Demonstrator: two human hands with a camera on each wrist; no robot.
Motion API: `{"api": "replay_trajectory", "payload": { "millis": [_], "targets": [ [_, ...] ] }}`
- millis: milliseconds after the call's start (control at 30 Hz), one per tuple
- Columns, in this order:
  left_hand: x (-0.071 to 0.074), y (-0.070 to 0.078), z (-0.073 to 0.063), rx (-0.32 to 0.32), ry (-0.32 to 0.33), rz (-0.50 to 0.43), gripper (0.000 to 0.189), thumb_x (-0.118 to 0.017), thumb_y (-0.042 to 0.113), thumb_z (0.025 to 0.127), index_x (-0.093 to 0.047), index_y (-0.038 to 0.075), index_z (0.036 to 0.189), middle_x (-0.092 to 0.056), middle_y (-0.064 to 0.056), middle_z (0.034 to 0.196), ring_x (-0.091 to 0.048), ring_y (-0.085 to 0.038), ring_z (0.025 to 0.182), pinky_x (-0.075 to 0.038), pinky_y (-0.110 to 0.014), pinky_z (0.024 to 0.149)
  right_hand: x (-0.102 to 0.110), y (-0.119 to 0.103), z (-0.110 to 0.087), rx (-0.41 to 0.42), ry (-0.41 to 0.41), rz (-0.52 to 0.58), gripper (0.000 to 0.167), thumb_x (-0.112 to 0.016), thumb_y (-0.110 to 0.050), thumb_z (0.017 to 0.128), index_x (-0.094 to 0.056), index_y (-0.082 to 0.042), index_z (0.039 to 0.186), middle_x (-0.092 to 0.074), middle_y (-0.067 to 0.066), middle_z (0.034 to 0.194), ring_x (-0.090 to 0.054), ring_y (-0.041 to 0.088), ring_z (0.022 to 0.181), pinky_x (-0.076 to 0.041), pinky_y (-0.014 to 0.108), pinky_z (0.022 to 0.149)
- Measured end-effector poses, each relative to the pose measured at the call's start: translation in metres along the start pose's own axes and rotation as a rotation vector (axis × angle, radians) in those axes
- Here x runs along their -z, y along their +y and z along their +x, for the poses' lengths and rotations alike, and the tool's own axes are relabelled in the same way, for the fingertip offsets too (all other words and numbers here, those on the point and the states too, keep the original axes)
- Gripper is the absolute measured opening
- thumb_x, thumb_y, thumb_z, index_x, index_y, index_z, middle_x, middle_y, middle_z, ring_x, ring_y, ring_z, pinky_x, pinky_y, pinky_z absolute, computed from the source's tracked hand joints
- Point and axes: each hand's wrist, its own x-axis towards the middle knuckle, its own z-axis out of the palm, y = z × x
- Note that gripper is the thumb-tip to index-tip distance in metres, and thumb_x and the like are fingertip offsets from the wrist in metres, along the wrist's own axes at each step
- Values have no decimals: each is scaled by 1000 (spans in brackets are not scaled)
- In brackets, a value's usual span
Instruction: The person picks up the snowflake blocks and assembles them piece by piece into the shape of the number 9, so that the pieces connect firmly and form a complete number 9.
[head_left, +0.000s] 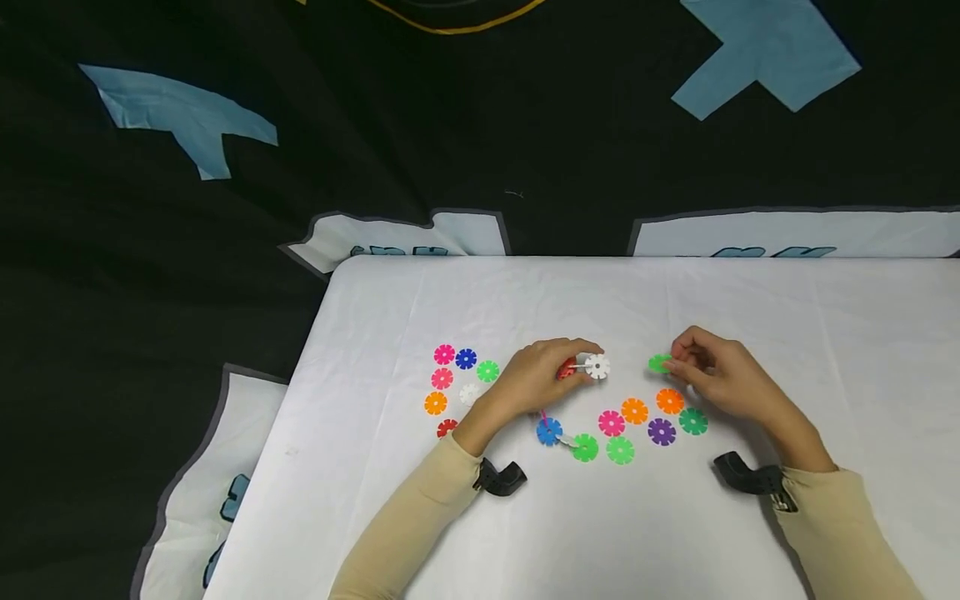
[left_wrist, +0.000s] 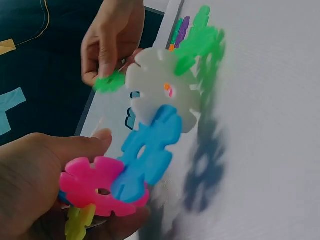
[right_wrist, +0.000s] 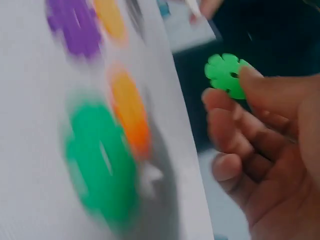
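Note:
My left hand (head_left: 532,371) holds a chain of slotted plastic flower discs linked edge to edge. In the left wrist view, a pink disc (left_wrist: 95,187) lies between the fingers, with a yellow disc (left_wrist: 80,220) below it. A blue disc (left_wrist: 150,150), a white disc (left_wrist: 162,90) and a green disc (left_wrist: 200,45) extend away from the hand. The head view shows a red disc (head_left: 567,368) and another white disc (head_left: 597,366) by the left fingertips. My right hand (head_left: 716,375) pinches a single bright green disc (right_wrist: 225,75) between thumb and forefinger, apart from the chain.
Loose discs lie on the white-covered table (head_left: 600,533): orange (head_left: 670,401), purple (head_left: 662,432), dark green (head_left: 693,421) and others near the right hand. Several more, including a dark blue disc (head_left: 466,359), lie left of the left hand. A dark curtain (head_left: 525,125) hangs behind.

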Motion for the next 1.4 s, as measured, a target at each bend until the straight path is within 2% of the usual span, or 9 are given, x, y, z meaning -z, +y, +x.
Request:
{"api": "replay_trajectory", "payload": {
  "millis": [133,233,367,500,600,733,1033,1233,1400],
  "targets": [
    [0,-1,1,-18,27,3,39,-69,33,92,-63,26,129,-70,5,117,-62,-7,90,-50,-26,84,-19,-12,8,75,24,5,17,-73,3,83,-61,-6,91,-60,-3,73,-52,4,65,-47,15,62],
    [2,-2,1,-24,33,-32,39,-69,33,92,-63,25,130,-68,6,91,-54,-5,73,-46,-22,74,-29,-18,11,122,27,22,18,-74,4,82,-62,-7,88,-60,-5,72,-51,3,63,-47,17,60],
    [4,-2,0,-22,31,-83,40,-69,31,92,-63,23,130,-46,5,68,-39,-5,59,-37,-20,64,-37,-21,11,142,34,38,17,-73,4,83,-62,-8,88,-63,-3,71,-52,1,63,-47,18,59],
    [5,0,1,-24,30,-113,41,-69,32,92,-62,22,131,-53,4,70,-46,-4,54,-41,-19,65,-40,-23,11,123,55,29,16,-73,3,84,-62,-8,88,-67,1,72,-55,1,65,-49,17,63],
    [7,1,1,-23,31,-148,43,-70,34,91,-62,20,132,-66,3,87,-57,-3,56,-47,-20,75,-42,-25,11,116,78,26,16,-73,3,84,-61,-7,89,-68,2,73,-57,1,66,-49,15,66],
    [8,0,0,-17,42,-203,44,-71,33,90,-63,16,130,-68,-1,114,-61,-2,56,-49,-23,89,-45,-29,11,132,110,17,17,-74,4,82,-64,-7,90,-69,2,75,-57,1,67,-49,13,69],
    [9,-1,1,-68,135,-231,39,-75,25,87,-68,8,122,-68,-1,93,-57,-2,57,-48,-17,66,-52,-33,11,239,201,-6,21,-79,8,74,-67,-6,83,-68,0,69,-51,1,61,-46,16,60],
    [5,2,1,-92,156,-204,38,-76,23,85,-70,8,120,-69,-2,91,-53,-3,61,-45,-16,69,-54,-30,10,280,201,-5,24,-79,12,71,-66,-6,78,-65,-2,67,-48,1,61,-45,18,58],
    [5,3,1,-107,168,-312,36,-76,20,86,-70,6,119,-69,-4,94,-52,-1,48,-47,-17,64,-52,-32,11,279,214,10,25,-79,13,70,-65,-6,79,-69,-1,71,-52,2,63,-45,13,65]
  ]
}}
